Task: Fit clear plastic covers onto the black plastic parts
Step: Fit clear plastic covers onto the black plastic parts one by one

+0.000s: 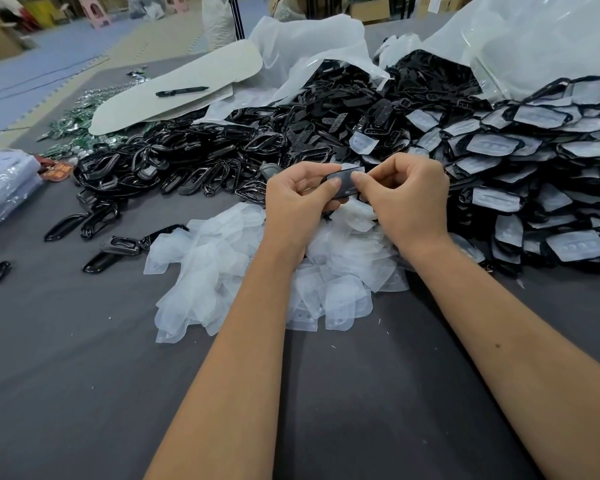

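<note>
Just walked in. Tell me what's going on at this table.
A person is fitting clear covers onto black plastic parts. The left hand and right hand pinch one black part between them, just above a loose pile of clear covers. Uncovered black parts are heaped behind the hands, and a pile of covered parts lies to the right on the grey table.

Assembly workshop, bulk heaps of black parts [222,157], cardboard boxes [371,10] behind

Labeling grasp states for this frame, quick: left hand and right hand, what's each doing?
Left hand: closed, thumb and fingers pinching the black plastic part at its left end.
Right hand: closed, pinching the same part at its right end.
</note>
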Motion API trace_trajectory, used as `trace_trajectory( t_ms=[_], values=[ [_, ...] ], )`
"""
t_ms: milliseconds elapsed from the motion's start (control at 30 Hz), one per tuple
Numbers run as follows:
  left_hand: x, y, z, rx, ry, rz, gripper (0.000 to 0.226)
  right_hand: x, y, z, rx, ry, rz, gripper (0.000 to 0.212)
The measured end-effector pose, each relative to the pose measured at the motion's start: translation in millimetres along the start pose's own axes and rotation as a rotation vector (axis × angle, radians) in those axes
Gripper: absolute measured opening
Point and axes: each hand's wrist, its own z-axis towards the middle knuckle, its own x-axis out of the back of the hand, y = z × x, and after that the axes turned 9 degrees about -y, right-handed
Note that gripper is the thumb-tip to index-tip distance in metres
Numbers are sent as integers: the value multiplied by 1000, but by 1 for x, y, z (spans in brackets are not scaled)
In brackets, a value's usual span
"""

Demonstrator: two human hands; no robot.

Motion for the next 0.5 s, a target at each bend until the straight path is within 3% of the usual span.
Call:
trace_trajectory(
  t_ms=[500],
  values=[
    [0, -2, 1, 11, 27, -25, 15, -1, 3, 2, -19, -68, 44, 19]
  ],
)
